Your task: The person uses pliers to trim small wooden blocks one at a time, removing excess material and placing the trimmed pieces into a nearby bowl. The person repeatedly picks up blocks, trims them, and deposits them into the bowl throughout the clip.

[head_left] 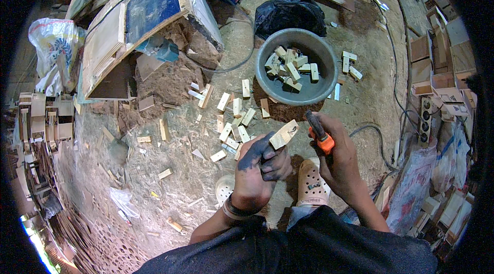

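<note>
My left hand (260, 171) is closed round a small pale wooden block (284, 135), its upper end standing out above the fingers. A dark mark shows near the top of the block. Dark smudges cover the thumb and fingers. Just to the right, my right hand (337, 150) grips a tool with an orange part and a dark, blunt bar (316, 125) pointing up and left; its exact kind is unclear. Tool and block are apart. Beyond my hands, several similar drilled wooden blocks (225, 131) lie scattered on the floor.
A grey round basin (261, 84) holds several blocks, with a black plastic bag (290, 14) behind it. At the upper left stands a wooden bench (154, 9) with a blue power tool (163, 50) beneath. A dark cable (378, 132) and a power strip (425, 119) lie on the right.
</note>
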Demonstrator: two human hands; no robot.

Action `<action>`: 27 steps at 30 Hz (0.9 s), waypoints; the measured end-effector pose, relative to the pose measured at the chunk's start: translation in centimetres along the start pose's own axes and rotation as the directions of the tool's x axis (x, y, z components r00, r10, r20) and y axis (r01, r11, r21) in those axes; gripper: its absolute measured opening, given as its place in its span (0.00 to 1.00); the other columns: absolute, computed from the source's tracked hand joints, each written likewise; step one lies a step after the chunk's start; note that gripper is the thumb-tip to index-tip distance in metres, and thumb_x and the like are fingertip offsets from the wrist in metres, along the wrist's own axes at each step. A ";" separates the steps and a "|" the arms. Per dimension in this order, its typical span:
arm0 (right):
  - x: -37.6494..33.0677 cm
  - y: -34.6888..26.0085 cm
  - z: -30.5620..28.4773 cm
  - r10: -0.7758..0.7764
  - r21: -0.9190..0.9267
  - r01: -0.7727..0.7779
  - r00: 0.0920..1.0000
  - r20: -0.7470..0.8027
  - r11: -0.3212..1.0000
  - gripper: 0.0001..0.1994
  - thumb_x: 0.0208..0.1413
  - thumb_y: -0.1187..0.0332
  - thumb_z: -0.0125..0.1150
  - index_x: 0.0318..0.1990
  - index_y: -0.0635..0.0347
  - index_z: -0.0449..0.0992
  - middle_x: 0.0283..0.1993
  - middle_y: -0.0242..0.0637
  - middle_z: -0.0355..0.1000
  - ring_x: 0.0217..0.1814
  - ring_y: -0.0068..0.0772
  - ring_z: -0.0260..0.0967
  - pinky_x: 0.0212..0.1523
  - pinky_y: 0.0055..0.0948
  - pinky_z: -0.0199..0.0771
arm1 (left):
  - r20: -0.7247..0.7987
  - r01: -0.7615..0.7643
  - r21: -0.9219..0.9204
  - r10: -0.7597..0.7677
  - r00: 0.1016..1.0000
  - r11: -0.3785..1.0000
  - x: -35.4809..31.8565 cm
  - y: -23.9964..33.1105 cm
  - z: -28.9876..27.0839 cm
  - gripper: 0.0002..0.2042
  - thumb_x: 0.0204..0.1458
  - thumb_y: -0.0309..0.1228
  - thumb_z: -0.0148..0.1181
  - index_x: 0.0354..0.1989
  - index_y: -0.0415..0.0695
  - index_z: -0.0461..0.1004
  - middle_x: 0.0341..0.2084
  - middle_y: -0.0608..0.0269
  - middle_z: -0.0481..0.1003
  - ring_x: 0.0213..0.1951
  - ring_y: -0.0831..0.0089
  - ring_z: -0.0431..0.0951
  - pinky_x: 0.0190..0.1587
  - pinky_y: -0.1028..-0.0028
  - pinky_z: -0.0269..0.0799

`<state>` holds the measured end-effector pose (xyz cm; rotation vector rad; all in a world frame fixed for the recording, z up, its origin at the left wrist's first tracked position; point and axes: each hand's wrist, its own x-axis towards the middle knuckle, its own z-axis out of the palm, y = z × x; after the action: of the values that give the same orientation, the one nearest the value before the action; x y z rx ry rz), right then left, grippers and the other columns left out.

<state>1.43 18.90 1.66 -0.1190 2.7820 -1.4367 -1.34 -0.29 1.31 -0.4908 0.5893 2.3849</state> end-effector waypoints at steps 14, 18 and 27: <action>1.1 0.8 -1.3 -0.145 -0.035 0.151 0.981 0.132 0.988 0.38 0.44 0.87 0.59 0.68 0.57 0.64 0.56 0.50 0.72 0.58 0.53 0.71 0.58 0.40 0.72 | 0.141 0.415 -0.309 -0.391 0.910 0.855 -0.1 0.9 -0.9 0.14 0.65 0.41 0.45 0.25 0.55 0.61 0.14 0.79 0.52 0.16 0.82 0.50 0.24 0.76 0.46; 0.6 0.9 -1.1 -0.047 0.231 0.022 0.994 0.104 0.973 0.35 0.49 0.84 0.63 0.67 0.60 0.64 0.62 0.47 0.71 0.64 0.44 0.69 0.62 0.37 0.70 | 0.198 0.442 -0.287 -0.399 0.895 0.850 0.1 1.1 -1.1 0.14 0.66 0.40 0.45 0.25 0.55 0.61 0.13 0.79 0.52 0.16 0.82 0.49 0.22 0.76 0.46; 0.5 -0.1 0.1 0.200 0.709 -0.252 0.967 0.158 0.659 0.30 0.53 0.75 0.72 0.62 0.64 0.64 0.56 0.38 0.72 0.56 0.28 0.72 0.58 0.31 0.73 | 0.192 0.545 -0.242 -0.511 0.838 0.802 0.3 0.9 -1.6 0.14 0.66 0.38 0.43 0.25 0.55 0.61 0.12 0.79 0.53 0.15 0.82 0.51 0.21 0.78 0.47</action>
<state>0.91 18.70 1.66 0.1830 1.8634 -2.2555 -1.82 -1.62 0.13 -0.5501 0.0243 1.9366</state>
